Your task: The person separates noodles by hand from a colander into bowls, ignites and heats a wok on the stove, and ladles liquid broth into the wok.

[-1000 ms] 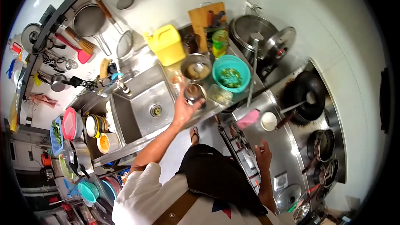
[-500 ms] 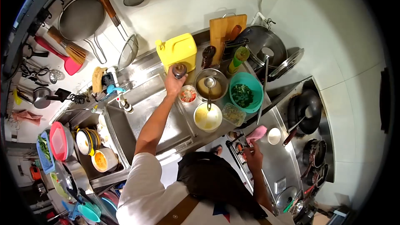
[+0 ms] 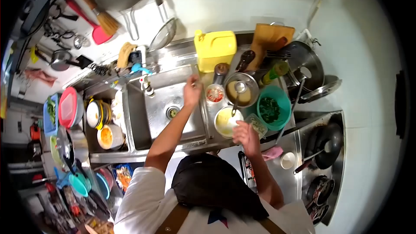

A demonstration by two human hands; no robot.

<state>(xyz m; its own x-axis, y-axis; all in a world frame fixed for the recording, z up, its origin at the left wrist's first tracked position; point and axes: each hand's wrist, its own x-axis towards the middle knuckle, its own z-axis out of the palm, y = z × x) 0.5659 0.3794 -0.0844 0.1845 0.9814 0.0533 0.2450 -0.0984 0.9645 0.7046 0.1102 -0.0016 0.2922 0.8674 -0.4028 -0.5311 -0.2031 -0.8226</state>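
Observation:
My left hand (image 3: 193,91) is over the right part of the sink (image 3: 167,117), its fingers curled in; anything inside them is hidden. To its right, apart from it, stands a dark-capped bottle (image 3: 221,71). A small tub of chopped red and white pieces (image 3: 215,93) stands below the bottle. My right hand (image 3: 246,138) is open with loosely bent fingers, beside a white bowl of pale yellow contents (image 3: 225,121). A ladle (image 3: 239,87) rests in a metal bowl of light brown liquid (image 3: 251,80). The clear container (image 3: 258,126) is partly behind my right hand.
A yellow jug (image 3: 215,47) stands behind the bottle. A teal bowl of dark greens (image 3: 281,99) is to the right, near a large metal pot (image 3: 314,58). A wok (image 3: 330,147) sits on the stove. Bowls (image 3: 110,136) fill the left basin.
My left hand has let go of the dark-capped bottle and moved off it over the sink. My right hand has come up from the right counter to the white bowl. The view has shifted.

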